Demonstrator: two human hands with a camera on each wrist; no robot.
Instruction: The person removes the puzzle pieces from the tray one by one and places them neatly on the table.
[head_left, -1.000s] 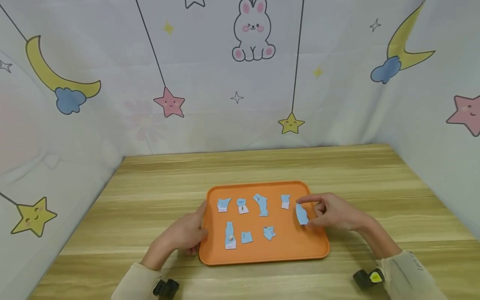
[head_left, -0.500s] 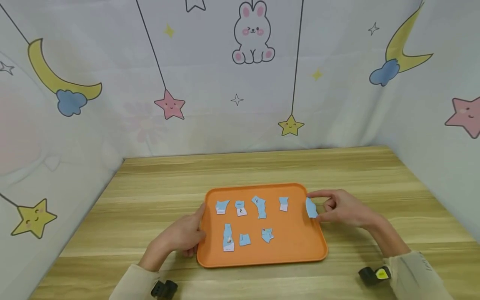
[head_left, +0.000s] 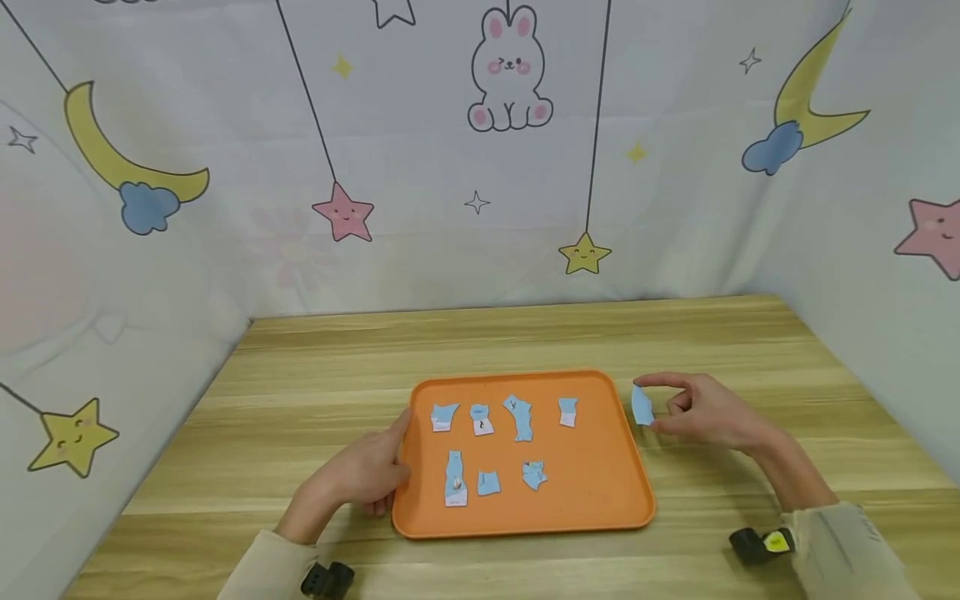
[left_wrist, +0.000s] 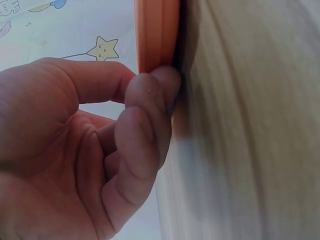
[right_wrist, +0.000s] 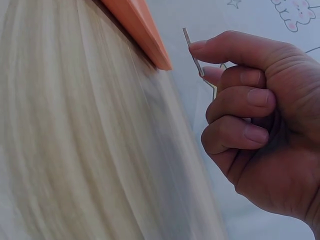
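Between thumb and index finger, my right hand [head_left: 712, 410] pinches a light-blue puzzle piece [head_left: 642, 406] just outside the right rim of the orange tray [head_left: 592, 500]. The right wrist view shows that piece [right_wrist: 194, 54] edge-on as a thin strip, raised off the table. At the tray's left edge, my left hand [head_left: 365, 468] grips the rim. In the left wrist view, the left hand's fingers [left_wrist: 137, 142] are curled at the tray's edge. Several blue-and-white puzzle pieces lie apart in two rows on the tray, among them a long one [head_left: 455, 479] at the front left.
The tray rests on a wood-grain table [head_left: 322, 358]. A white cloth [head_left: 420, 158] printed with stars, moons and a rabbit hangs behind the table and on both sides. Each forearm wears a black wrist device, such as the right one [head_left: 750, 546].
My right hand has carried the pinched puzzle piece rightward, from above the tray to beyond its right rim. My left hand stays at the tray's left edge.
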